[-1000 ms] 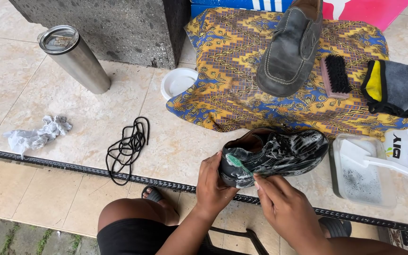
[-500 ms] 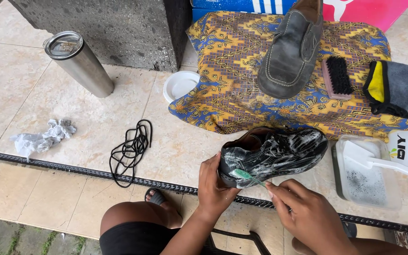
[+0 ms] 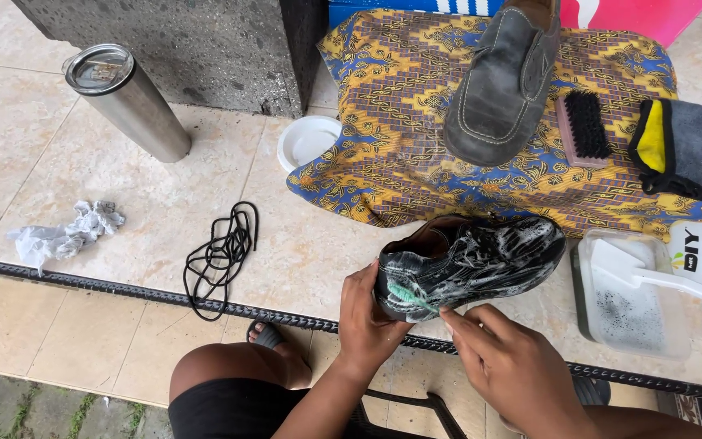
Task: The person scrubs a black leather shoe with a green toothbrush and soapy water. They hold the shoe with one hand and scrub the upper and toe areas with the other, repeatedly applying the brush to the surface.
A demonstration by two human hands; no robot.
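Between hands: soapy shoe (image 3: 469,260), left hand (image 3: 365,317) gripping heel.

An outdoor tiled porch of a home, used as a makeshift shoe-cleaning spot: beige floor tiles (image 3: 164,203) meet a speckled concrete pillar (image 3: 197,49), with grass at the edge (bottom left). A patterned cloth (image 3: 400,122) carries 1 grey shoe (image 3: 497,81), a brush (image 3: 585,126) and folded rags (image 3: 684,146).

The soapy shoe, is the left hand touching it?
Touching. The head view shows the left hand wrapped around the heel end of the soapy shoe, fingers pressed against it with no gap, holding it up off the floor.
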